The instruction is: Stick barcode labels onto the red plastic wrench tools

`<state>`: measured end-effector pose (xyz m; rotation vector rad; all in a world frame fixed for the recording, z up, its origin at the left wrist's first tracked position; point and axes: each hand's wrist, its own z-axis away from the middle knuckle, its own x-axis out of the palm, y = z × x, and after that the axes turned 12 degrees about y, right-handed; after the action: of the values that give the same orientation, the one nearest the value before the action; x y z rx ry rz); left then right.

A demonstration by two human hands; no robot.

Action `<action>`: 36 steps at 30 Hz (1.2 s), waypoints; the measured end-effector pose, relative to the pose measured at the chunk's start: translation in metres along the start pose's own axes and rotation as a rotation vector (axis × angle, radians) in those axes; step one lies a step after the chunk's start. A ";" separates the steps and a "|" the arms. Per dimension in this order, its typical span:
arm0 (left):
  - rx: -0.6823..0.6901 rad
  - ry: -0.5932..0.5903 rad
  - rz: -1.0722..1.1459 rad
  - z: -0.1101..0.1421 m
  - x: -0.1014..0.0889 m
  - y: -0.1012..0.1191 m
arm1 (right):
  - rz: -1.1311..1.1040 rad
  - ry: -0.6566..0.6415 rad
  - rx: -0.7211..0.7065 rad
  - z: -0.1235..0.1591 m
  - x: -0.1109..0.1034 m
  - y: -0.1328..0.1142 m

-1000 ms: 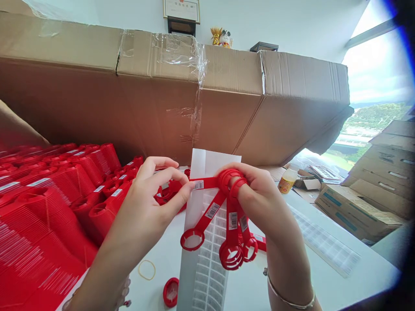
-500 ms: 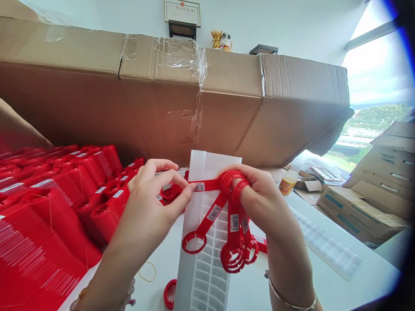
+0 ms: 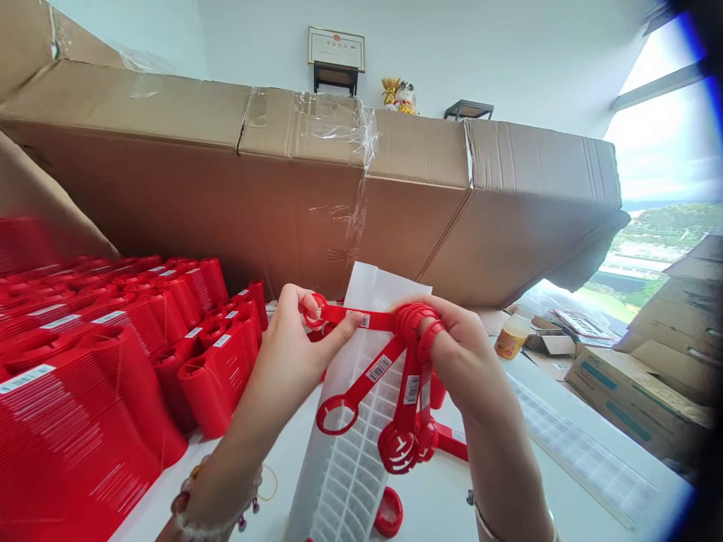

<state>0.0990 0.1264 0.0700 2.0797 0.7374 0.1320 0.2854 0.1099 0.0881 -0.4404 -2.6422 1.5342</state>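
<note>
My right hand [image 3: 460, 342] is closed on a bunch of red plastic ring-ended strips [image 3: 411, 324], their upper rings gathered around its fingers. Several strips hang down, with barcode labels [image 3: 378, 369] on their flat middles and open rings at the lower ends. One red strip [image 3: 384, 320] reaches left from the bunch. My left hand [image 3: 299, 339] grips it near its far ring, the thumb lying on the barcode label and the fingers curled by the ring. Beneath both hands is a long white label sheet [image 3: 361, 444] with rows of pale label outlines.
Stacks of red ring-ended strips [image 3: 73, 406] crowd the left side. A large cardboard box [image 3: 305, 211] spans the back. To the right are a yellow-labelled bottle [image 3: 511, 339], another label sheet [image 3: 581, 444] and cartons [image 3: 638, 391]. A red ring piece [image 3: 388, 512] lies on the table.
My left hand's thumb has moved onto the barcode label and its fingers have curled in by the strip's far ring. My right hand keeps its hold on the bunch. The view has shifted slightly.
</note>
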 end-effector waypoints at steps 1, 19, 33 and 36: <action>0.028 0.045 -0.044 0.003 0.001 0.002 | -0.002 0.007 -0.009 0.001 0.002 0.000; -0.013 -0.061 0.323 0.005 0.007 -0.001 | -0.035 0.065 -0.049 -0.020 -0.007 0.015; 0.126 -0.196 -0.241 -0.012 0.012 -0.014 | 0.305 0.134 -0.162 -0.041 -0.060 0.030; 0.198 -0.334 -0.424 -0.018 0.023 -0.028 | 0.363 0.048 -0.135 -0.040 -0.069 0.029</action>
<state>0.0987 0.1635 0.0546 2.0066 0.9897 -0.5292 0.3650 0.1387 0.0904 -1.0006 -2.7503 1.4023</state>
